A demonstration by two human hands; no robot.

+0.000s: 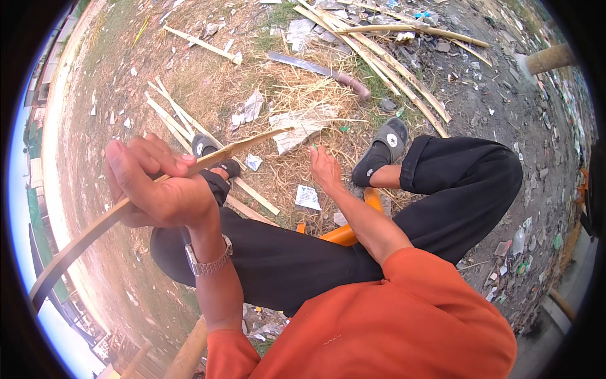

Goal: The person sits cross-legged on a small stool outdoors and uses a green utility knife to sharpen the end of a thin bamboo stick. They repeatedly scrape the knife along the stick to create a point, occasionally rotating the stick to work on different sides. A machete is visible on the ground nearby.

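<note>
A long split bamboo strip [88,237] slants across the left side, and my left hand [161,186] is closed round it, palm up, thumb toward the far end. Beyond the fist, its narrowing tip ends above the straw in front of me. My right hand [326,169] is lower, near the ground to the right of that tip, fingers curled together. A bit of green shows at those fingertips; what they grip is too small to name. Farther off, a machete [303,64] with a brown handle lies on dry shavings. A pale flat block [302,129] lies just beyond my right hand.
Several bamboo strips [404,76] lie at the far right, with more strips [173,114] beside my left foot. An orange seat frame [344,235] shows between my legs. A bamboo post [550,59] stands at the right. Paper scraps [308,197] and rubbish litter the ground.
</note>
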